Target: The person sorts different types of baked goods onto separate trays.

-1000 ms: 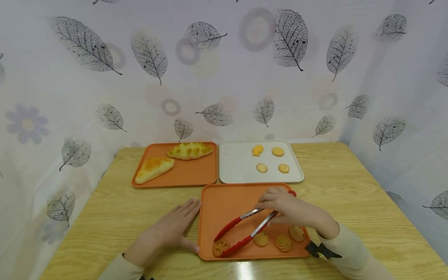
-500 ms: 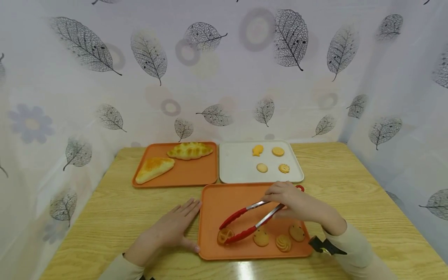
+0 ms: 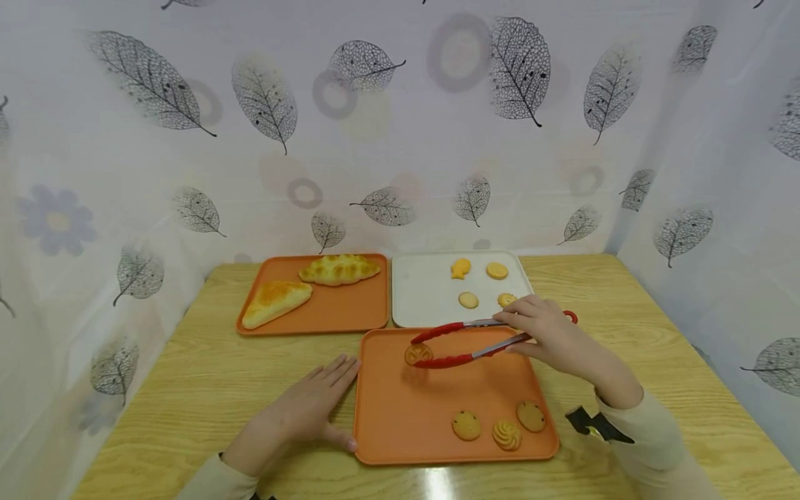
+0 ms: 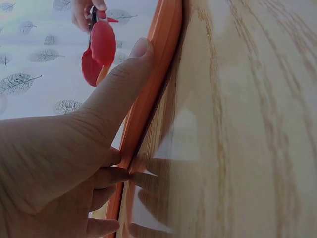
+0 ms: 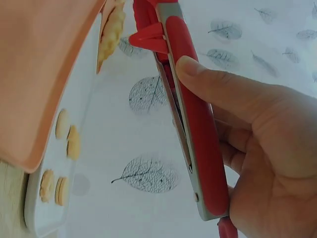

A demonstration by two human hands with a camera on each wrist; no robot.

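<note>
My right hand (image 3: pixel 553 337) grips red-and-silver tongs (image 3: pixel 494 347) by the handles, thumb along the red grip in the right wrist view. Between the red tips of the tongs is a round cookie with cut-out holes (image 3: pixel 418 355), raised over the upper left of the front orange tray (image 3: pixel 412 430). A shadow falls on the tray below it. My left hand (image 3: pixel 306 406) lies with fingers straight against that tray's left edge, thumb (image 4: pixel 141 48) at the rim in the left wrist view. Two speckled cookies (image 3: pixel 466 426) and a swirl cookie (image 3: pixel 507 435) lie along the tray's near right side.
Behind on the left, another orange tray (image 3: pixel 344 318) bears a triangular pastry (image 3: pixel 275 304) and a long ridged bread (image 3: pixel 339 269). Beside it a white tray (image 3: pixel 421 292) carries several small cookies at its right half. A leaf-print cloth (image 3: pixel 400 139) hangs behind the wooden table (image 3: pixel 187 389).
The right hand has carried the tongs and the holed cookie up and away from the tray's near left corner toward its far side. The left hand stays put.
</note>
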